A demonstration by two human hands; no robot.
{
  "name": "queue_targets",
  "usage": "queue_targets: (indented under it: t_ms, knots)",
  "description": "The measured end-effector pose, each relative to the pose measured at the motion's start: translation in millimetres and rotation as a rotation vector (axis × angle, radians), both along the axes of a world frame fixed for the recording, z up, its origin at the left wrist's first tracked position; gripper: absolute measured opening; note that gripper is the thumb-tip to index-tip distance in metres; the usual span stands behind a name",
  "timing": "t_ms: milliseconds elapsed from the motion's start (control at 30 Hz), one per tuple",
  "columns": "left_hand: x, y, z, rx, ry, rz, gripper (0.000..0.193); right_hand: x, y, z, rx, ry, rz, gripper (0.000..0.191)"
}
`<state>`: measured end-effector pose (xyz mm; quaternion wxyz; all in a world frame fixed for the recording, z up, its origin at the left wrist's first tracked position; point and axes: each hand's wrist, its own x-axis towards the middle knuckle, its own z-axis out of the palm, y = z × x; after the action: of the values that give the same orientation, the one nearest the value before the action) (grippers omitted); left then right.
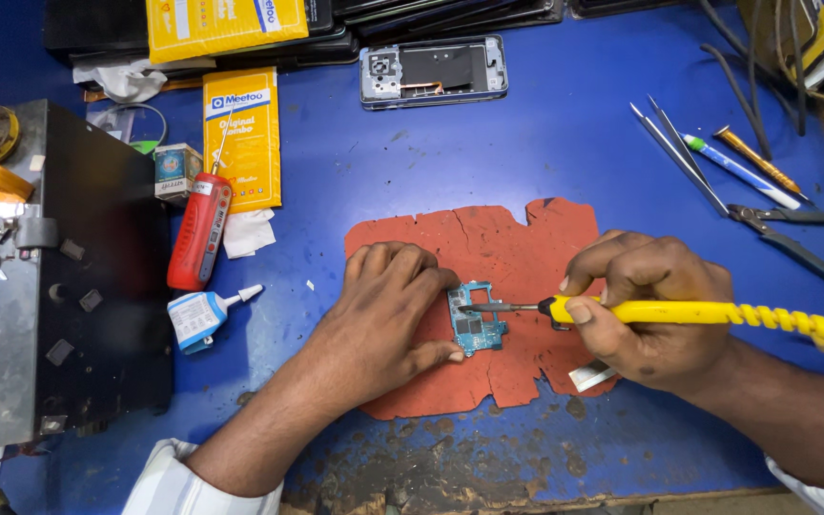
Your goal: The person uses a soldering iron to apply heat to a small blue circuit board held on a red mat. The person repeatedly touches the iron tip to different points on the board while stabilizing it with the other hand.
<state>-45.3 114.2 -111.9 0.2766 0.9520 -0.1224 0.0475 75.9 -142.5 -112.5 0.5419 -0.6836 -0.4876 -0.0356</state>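
At frame centre, the left hand (383,310) pins a circuit board (475,319) steady on a red mat (498,238) while the right hand (650,310), clenched around a yellow soldering iron (679,312), touches its tip there.

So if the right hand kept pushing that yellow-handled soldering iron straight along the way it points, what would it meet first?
The right hand aims the yellow-handled soldering iron leftward; its tip already seems to rest on the small blue-green circuit board. Just beyond lie the left hand's fingers, though depth is unclear.

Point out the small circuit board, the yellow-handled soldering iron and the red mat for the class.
circuit board (476,319): head view, on the middle of the teal board.
soldering iron (679,311): head view, on its yellow handle beside the right hand.
red mat (488,238): head view, on a bare upper part.
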Motion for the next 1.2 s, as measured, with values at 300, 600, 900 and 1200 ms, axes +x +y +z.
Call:
queue_targets:
  t_ms: [300,600,900,1200]
  knots:
    - [1.5,-1.6,1.9,-0.004,0.031,0.012,0.071,1.7,0.6,2.1,0.005,0.034,0.028,0.027]
    - [0.3,-2.3,2.6,0.000,0.036,0.017,0.072,0.9,0.6,3.4,0.000,0.019,0.031,0.027]
    - [2.0,-1.7,2.7,0.002,0.035,0.015,0.072,1.9,0.9,3.7,-0.007,0.030,0.034,0.027]
    - [2.0,-2.7,3.2,-0.005,0.032,0.021,0.072,1.7,0.9,2.0,-0.004,0.036,0.040,0.026]
